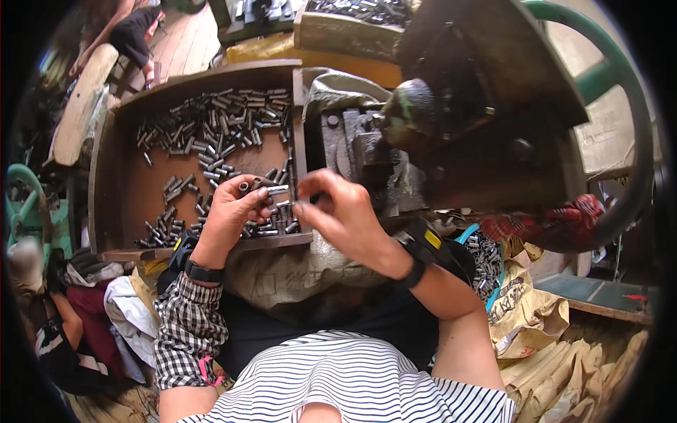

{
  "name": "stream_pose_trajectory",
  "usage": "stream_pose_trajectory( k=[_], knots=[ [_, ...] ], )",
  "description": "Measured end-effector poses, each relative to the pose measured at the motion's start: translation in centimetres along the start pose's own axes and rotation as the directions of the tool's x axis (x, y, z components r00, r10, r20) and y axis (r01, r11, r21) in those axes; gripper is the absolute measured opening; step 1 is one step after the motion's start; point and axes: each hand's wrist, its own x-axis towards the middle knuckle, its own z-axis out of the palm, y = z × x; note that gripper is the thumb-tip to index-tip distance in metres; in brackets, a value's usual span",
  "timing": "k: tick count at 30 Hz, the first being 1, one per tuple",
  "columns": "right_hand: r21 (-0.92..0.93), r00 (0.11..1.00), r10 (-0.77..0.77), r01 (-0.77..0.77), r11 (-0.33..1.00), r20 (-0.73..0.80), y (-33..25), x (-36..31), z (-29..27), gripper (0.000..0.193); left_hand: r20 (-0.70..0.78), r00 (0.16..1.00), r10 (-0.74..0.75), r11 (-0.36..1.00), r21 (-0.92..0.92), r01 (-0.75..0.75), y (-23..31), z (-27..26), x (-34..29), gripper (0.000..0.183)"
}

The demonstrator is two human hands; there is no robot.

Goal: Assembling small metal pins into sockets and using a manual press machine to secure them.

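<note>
Your left hand (236, 204) is closed around a few metal tubes (277, 189) over the wooden tray (134, 197), perhaps keeping more within reach below. Your right hand (345, 218), just beside, is half open, seemingly empty.

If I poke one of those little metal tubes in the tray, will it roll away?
Probably a bit: the tubes look round, but the tray has walls that would likely stop one. They're likely hard and stiff, since they look like shiny metal. Each is probably light, as the left hand holds more than one.
</note>
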Motion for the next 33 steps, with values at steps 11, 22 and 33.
stream_pose_trajectory(
  k=[11,22,33],
  knots=[
    [-0.682,0.359,-0.646,0.033,0.73,-0.674,-10.5,-13.5,-19.3,0.033,-0.159,0.984,0.085,0.992,0.102,-0.069,0.3,0.5,-3.5,0.012],
    [-0.298,0.4,-0.337,0.158,0.942,-0.853,-3.8,-11.1,-21.8,0.034,0.0,0.998,0.06,0.989,0.136,-0.059,-0.9,6.8,-1.6,0.01],
    [-0.974,0.859,-0.497,0.009,-0.225,0.122,-12.8,-12.4,-31.6,0.039,0.023,0.997,0.076,0.995,0.062,-0.077,-1.7,8.0,9.6,0.013]
  ],
)
